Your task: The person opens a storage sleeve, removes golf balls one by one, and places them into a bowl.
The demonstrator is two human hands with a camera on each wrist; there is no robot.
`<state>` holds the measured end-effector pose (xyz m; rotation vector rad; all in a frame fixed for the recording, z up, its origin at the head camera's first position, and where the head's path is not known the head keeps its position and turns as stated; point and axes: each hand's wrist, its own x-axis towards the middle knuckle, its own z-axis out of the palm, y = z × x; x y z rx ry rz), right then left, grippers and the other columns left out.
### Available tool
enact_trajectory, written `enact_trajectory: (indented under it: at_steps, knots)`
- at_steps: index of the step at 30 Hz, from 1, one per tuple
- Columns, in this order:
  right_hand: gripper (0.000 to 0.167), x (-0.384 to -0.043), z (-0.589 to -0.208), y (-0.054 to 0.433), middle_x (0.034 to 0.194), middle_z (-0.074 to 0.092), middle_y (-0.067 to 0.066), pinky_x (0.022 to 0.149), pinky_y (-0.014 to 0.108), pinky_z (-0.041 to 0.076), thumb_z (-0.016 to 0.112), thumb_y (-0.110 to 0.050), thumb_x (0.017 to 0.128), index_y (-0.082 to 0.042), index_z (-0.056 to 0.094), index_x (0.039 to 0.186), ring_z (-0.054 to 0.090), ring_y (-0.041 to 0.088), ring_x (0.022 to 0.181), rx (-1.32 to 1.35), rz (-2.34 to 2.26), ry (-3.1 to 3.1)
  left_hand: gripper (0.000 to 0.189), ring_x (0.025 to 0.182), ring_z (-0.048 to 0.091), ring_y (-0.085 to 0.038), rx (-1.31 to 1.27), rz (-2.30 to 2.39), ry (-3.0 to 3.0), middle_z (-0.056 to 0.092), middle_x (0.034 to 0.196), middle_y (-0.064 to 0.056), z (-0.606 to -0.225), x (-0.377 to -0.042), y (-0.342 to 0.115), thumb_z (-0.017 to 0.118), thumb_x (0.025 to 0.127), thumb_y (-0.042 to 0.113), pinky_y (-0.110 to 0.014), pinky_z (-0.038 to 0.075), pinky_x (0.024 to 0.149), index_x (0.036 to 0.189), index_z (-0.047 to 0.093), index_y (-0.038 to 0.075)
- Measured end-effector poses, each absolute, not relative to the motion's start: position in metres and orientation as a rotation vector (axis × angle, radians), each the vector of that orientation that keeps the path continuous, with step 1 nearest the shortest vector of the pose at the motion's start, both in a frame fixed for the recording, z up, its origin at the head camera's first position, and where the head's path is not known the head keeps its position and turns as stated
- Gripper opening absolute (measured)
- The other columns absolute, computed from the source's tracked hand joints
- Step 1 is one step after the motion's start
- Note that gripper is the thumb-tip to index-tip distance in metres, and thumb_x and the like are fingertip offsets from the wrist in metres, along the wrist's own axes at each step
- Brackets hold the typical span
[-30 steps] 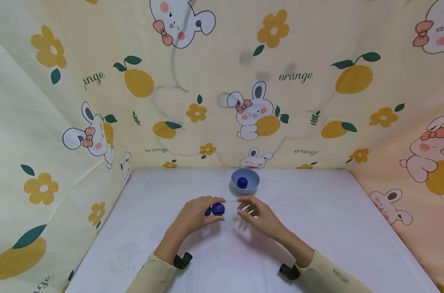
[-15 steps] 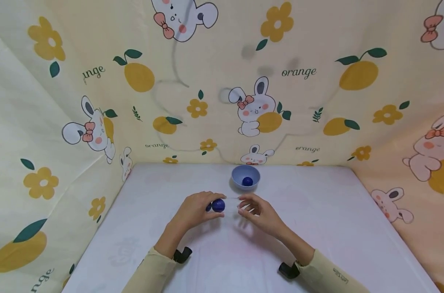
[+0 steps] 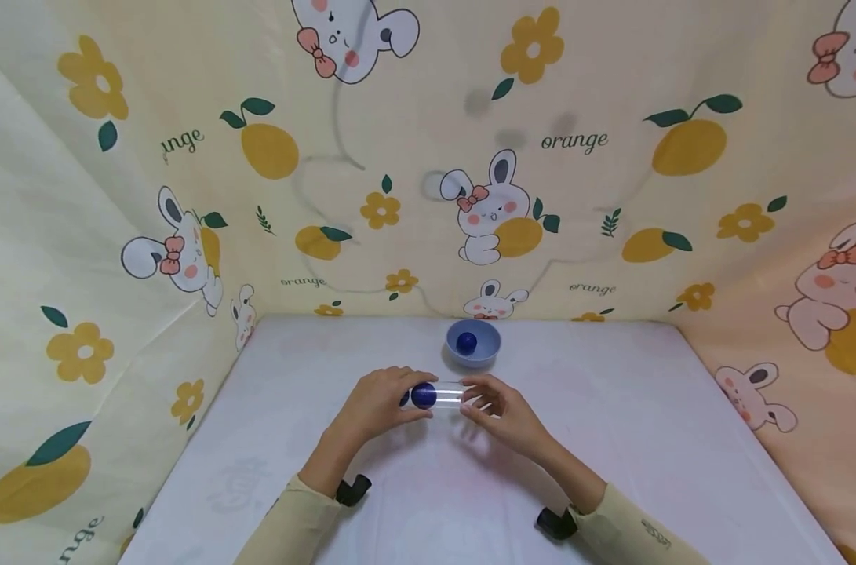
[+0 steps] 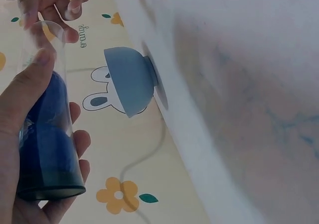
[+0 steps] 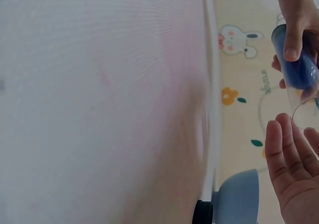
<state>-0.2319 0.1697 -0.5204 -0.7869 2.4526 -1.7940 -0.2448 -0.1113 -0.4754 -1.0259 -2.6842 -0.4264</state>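
My left hand point(image 3: 381, 404) grips a clear tube point(image 3: 449, 395) lying sideways above the table, with its dark closed end point(image 4: 52, 192) toward my palm. Inside sit two dark blue balls; one ball point(image 3: 424, 395) shows fully, while the other ball point(image 3: 404, 398) is mostly behind my fingers. My right hand point(image 3: 505, 416) is at the tube's open end, its thumb and index fingertips on either side of the rim. Beyond both hands stands a light blue bowl point(image 3: 473, 364) holding one blue ball point(image 3: 466, 343).
The white-covered table point(image 3: 576, 377) reaches back to a patterned cloth wall point(image 3: 428, 118) with rabbits and oranges, which also closes in the left and right sides. Black wrist devices point(image 3: 353, 490) sit at both cuffs.
The ball in the bowl has rolled right, then back left and farther from me. The tube now shows a bright glint, and its balls have shifted slightly right. Both hands stay almost in place.
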Motion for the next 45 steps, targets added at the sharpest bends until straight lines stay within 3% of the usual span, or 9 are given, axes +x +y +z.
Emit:
enact_trajectory:
  at_steps: [5, 16, 24, 31, 45]
  knots:
    - [0.046, -0.234, -0.522, 0.169, 0.118, 0.075, 0.025, 0.083, 0.028, 0.059, 0.078, -0.007, 0.099, 0.002, 0.061, 0.141, 0.073, 0.018, 0.095, -0.823, -1.808, 2.442, 0.056, 0.092, 0.069, -0.013, -1.025, -0.412, -2.646, 0.076, 0.110, 0.004, -0.474, -0.244, -0.112, 0.089, 0.088, 0.047, -0.035, 0.059, 0.079, 0.136, 0.071, 0.026]
    - [0.044, -0.231, -0.521, 0.170, 0.117, 0.077, 0.014, 0.081, 0.029, 0.059, 0.079, -0.011, 0.099, -0.007, 0.064, 0.140, 0.073, 0.022, 0.094, -0.807, -1.775, 2.470, 0.058, 0.099, 0.070, -0.014, -1.003, -0.443, -2.699, 0.076, 0.117, 0.003, -0.478, -0.242, -0.111, 0.087, 0.089, 0.049, -0.037, 0.060, 0.086, 0.139, 0.070, 0.027]
    - [0.043, -0.229, -0.521, 0.169, 0.116, 0.077, 0.015, 0.079, 0.028, 0.059, 0.079, -0.012, 0.099, -0.008, 0.065, 0.139, 0.071, 0.018, 0.091, -0.780, -1.764, 2.482, 0.056, 0.100, 0.070, -0.012, -0.986, -0.447, -2.738, 0.076, 0.118, 0.006, -0.480, -0.240, -0.112, 0.085, 0.091, 0.049, -0.035, 0.059, 0.087, 0.141, 0.069, 0.028]
    - [0.042, -0.231, -0.521, 0.171, 0.114, 0.076, 0.017, 0.078, 0.029, 0.059, 0.080, -0.012, 0.098, -0.008, 0.066, 0.137, 0.070, 0.022, 0.091, -0.808, -1.770, 2.499, 0.055, 0.102, 0.071, -0.014, -1.002, -0.465, -2.714, 0.077, 0.116, 0.004, -0.479, -0.241, -0.112, 0.085, 0.092, 0.048, -0.038, 0.060, 0.088, 0.141, 0.069, 0.027]
    - [0.038, -0.230, -0.519, 0.176, 0.118, 0.073, 0.009, 0.077, 0.028, 0.058, 0.084, -0.012, 0.095, -0.011, 0.067, 0.129, 0.071, 0.024, 0.090, -0.789, -1.802, 2.515, 0.052, 0.100, 0.070, -0.013, -1.032, -0.546, -2.673, 0.077, 0.112, 0.004, -0.485, -0.243, -0.112, 0.083, 0.093, 0.047, -0.037, 0.059, 0.085, 0.140, 0.069, 0.028]
